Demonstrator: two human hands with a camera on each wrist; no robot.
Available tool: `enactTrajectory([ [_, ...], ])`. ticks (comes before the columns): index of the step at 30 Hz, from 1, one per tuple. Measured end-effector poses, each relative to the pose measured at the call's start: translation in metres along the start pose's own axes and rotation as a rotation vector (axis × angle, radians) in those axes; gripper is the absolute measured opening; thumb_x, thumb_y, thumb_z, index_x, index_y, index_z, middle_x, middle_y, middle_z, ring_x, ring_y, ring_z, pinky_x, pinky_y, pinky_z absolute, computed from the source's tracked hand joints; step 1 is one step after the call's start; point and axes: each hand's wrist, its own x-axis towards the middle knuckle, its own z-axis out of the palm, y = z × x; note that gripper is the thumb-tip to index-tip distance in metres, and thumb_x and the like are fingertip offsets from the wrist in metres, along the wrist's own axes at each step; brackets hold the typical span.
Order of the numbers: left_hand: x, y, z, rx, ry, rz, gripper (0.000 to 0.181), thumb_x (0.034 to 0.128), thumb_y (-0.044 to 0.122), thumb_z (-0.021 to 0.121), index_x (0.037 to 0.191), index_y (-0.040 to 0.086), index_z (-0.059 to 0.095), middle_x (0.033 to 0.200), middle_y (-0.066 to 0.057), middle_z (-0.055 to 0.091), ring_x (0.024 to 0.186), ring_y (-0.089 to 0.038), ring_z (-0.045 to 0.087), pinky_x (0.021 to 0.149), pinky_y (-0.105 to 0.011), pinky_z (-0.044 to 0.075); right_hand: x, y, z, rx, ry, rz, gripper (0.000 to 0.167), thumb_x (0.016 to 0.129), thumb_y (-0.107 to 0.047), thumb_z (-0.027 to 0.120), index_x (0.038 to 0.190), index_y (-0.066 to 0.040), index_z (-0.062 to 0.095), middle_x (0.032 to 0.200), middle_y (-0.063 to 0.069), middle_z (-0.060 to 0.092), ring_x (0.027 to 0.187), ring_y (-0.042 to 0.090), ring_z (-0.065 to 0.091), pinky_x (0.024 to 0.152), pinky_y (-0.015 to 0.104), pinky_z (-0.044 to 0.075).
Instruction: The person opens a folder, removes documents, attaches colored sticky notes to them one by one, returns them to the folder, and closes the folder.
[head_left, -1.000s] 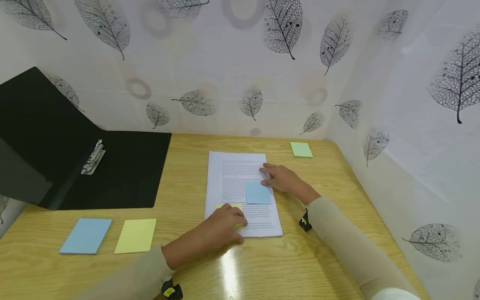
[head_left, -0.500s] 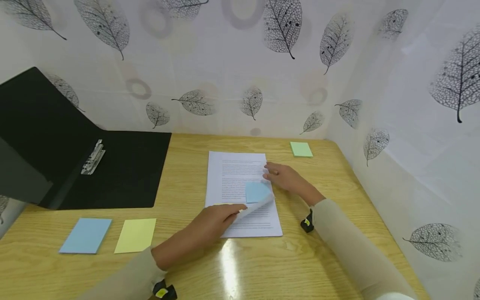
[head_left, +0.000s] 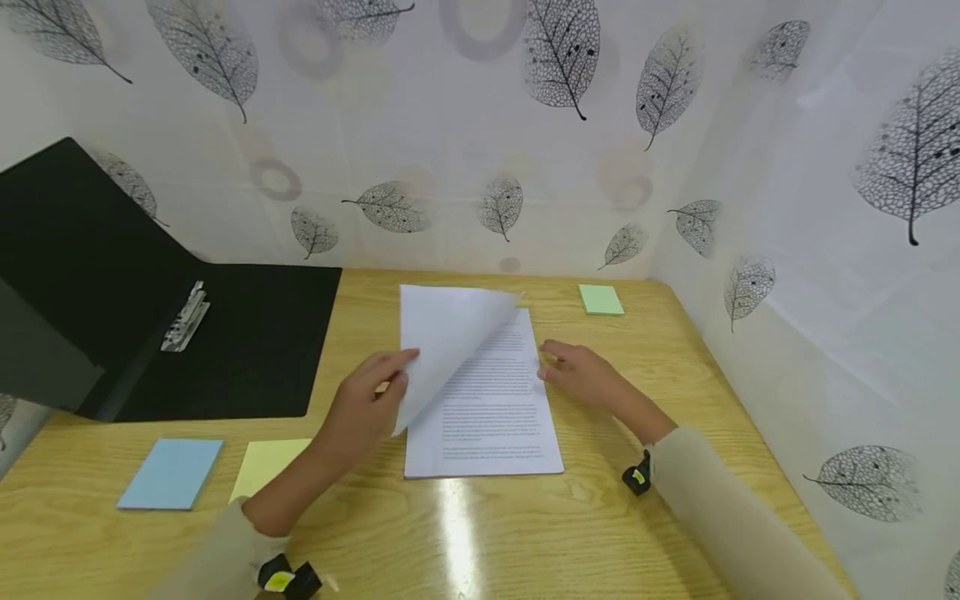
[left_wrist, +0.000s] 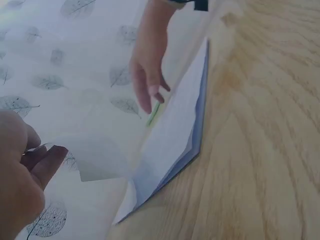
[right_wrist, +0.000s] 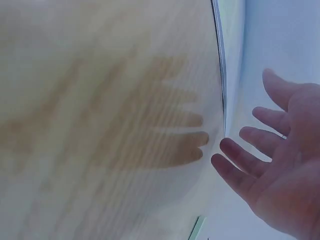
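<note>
A stack of printed paper (head_left: 495,425) lies in the middle of the wooden table. My left hand (head_left: 363,408) pinches the edge of its top sheet (head_left: 446,333), which is lifted and folded over to the left, its blank back facing up. Thumb and fingers of that left hand (left_wrist: 22,175) meet on the paper's edge in the left wrist view. At the stack's right edge, my right hand (head_left: 588,379) hovers with fingers spread. The right wrist view shows this right hand (right_wrist: 285,150) palm visible and holding nothing. The lifted sheet hides its own printed face.
On the left stands an opened black clip folder (head_left: 262,342) with a metal clip (head_left: 186,318). A blue sticky note pad (head_left: 171,473) and a yellow one (head_left: 266,467) lie in front of it, the yellow partly behind my left forearm. Green sticky notes (head_left: 600,299) sit at the back right.
My left hand has taken hold of the top sheet and turned it up and leftward, baring the printed page below. The blue note on it is out of sight. My right hand has drawn slightly back right.
</note>
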Motion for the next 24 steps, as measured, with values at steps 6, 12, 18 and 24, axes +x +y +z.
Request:
enactTrajectory([
  [6, -0.007, -0.007, -0.04, 0.023, 0.187, -0.086, 0.042, 0.1057, 0.028, 0.054, 0.147, 0.018, 0.054, 0.125, -0.002, 0.059, 0.101, -0.008, 0.055, 0.079, -0.009, 0.048, -0.009, -0.008, 0.013, -0.174, -0.086, -0.131, 0.074, 0.095, -0.039, 0.07, 0.152, -0.002, 0.042, 0.161, 0.022, 0.032, 0.145, 0.046, 0.034, 0.117, 0.06, 0.03],
  [12, -0.019, -0.023, -0.074, 0.146, 0.366, -0.194, 0.045, 0.1058, 0.027, 0.053, 0.15, 0.019, 0.05, 0.124, -0.004, 0.057, 0.093, -0.009, 0.051, 0.071, -0.005, 0.045, -0.015, -0.009, 0.018, -0.256, -0.107, -0.125, 0.074, 0.095, -0.042, 0.069, 0.154, -0.007, 0.041, 0.162, 0.017, 0.032, 0.145, 0.048, 0.03, 0.114, 0.065, 0.029],
  [18, -0.028, -0.043, -0.101, 0.184, 0.445, -0.358, 0.05, 0.1055, 0.028, 0.053, 0.154, 0.022, 0.043, 0.123, -0.005, 0.054, 0.086, -0.004, 0.05, 0.066, -0.004, 0.043, -0.016, -0.012, 0.017, -0.259, -0.117, -0.116, 0.073, 0.096, -0.04, 0.068, 0.155, -0.007, 0.04, 0.163, 0.016, 0.031, 0.146, 0.048, 0.028, 0.115, 0.065, 0.027],
  [24, -0.033, -0.072, -0.126, 0.165, 0.438, -0.49, 0.057, 0.1046, 0.028, 0.053, 0.158, 0.017, 0.036, 0.119, -0.003, 0.053, 0.084, 0.011, 0.05, 0.069, -0.001, 0.043, -0.017, -0.013, 0.016, -0.251, -0.122, -0.115, 0.073, 0.096, -0.04, 0.068, 0.154, -0.007, 0.04, 0.163, 0.016, 0.031, 0.146, 0.049, 0.027, 0.114, 0.066, 0.027],
])
